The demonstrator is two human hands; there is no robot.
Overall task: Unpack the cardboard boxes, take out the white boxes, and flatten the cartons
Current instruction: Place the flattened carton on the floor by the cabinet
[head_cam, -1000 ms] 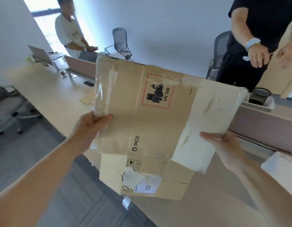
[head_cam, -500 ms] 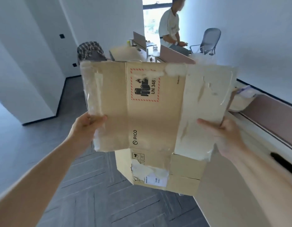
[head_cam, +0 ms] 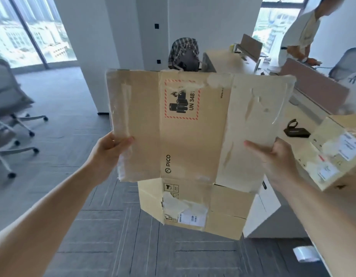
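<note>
I hold a flattened brown carton [head_cam: 193,140] upright in the air over the grey floor. It bears a PICO logo, a red-bordered battery label and torn tape. My left hand [head_cam: 107,154] grips its left flap at the edge. My right hand [head_cam: 273,156] grips its right flap. The carton's lower flaps with a white shipping label hang below my hands. A sealed cardboard box [head_cam: 333,150] with white labels sits on the desk at the right. No white boxes are in view.
A light wooden desk [head_cam: 289,114] runs along the right with a black object [head_cam: 296,130] on it. A person in a light shirt [head_cam: 299,31] stands at the far right. Office chairs [head_cam: 7,116] stand at the left, another chair with a plaid cloth [head_cam: 184,51] behind the carton.
My view has swung left, away from the desk toward the open floor and windows. The carton stays gripped in both hands and has moved with me off the desk.
</note>
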